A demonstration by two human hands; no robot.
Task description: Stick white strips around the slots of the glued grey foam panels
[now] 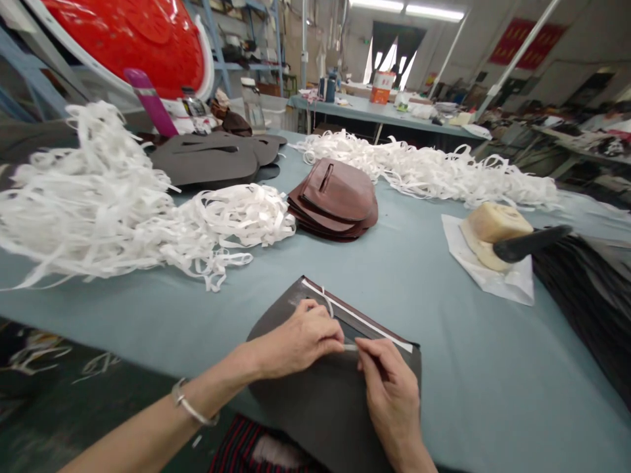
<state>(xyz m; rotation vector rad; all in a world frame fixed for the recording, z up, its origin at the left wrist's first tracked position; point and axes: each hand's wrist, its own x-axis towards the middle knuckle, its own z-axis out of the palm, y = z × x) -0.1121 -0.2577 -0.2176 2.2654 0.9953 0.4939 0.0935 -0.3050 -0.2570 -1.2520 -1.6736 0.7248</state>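
A dark grey leather-like panel (325,401) lies at the table's near edge, its far edge brown with a white strip (365,314) along it. Above the panel, my left hand (308,335) pinches a narrow white tape (350,347), whose loose end curls up behind the fingers. My right hand (389,387) is closed on the same tape, so a short length stretches between the two hands. Beyond the panel rests a stack of brown leather-like pieces (340,197), the top one with a slot.
White tape heaps (98,203) spread over the left, with another pile (434,167) along the far edge. At right, a black-handled brush (532,242) leans by a yellowish block (495,226) on white paper. Dark strips (586,302) lie beside it. Grey slotted panels (207,157) are stacked at back left.
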